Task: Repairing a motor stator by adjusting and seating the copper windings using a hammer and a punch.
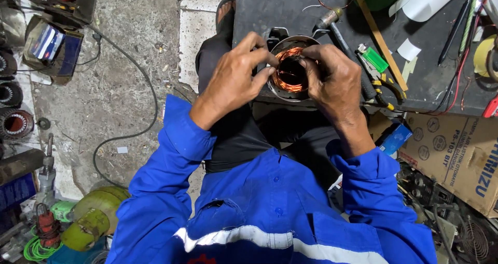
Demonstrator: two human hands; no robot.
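Observation:
A round metal motor stator (290, 69) with bright copper wire coils (288, 77) inside rests at the near edge of a dark workbench (270, 7). My left hand (233, 82) pinches the copper winding at the stator's left rim. On the right side, my right hand (334, 82) grips the rim, its fingers pressing into the coils. Both arms wear blue sleeves, and my lap in dark trousers lies below the stator.
A hammer (340, 33), a green lighter (373, 58), pliers with yellow-black handles (381, 90) and wires lie on the bench. A cardboard box (456, 150) sits at the right. A cable (140, 103), other stators (15, 124) and a green gas cylinder (98, 212) lie on the concrete floor at the left.

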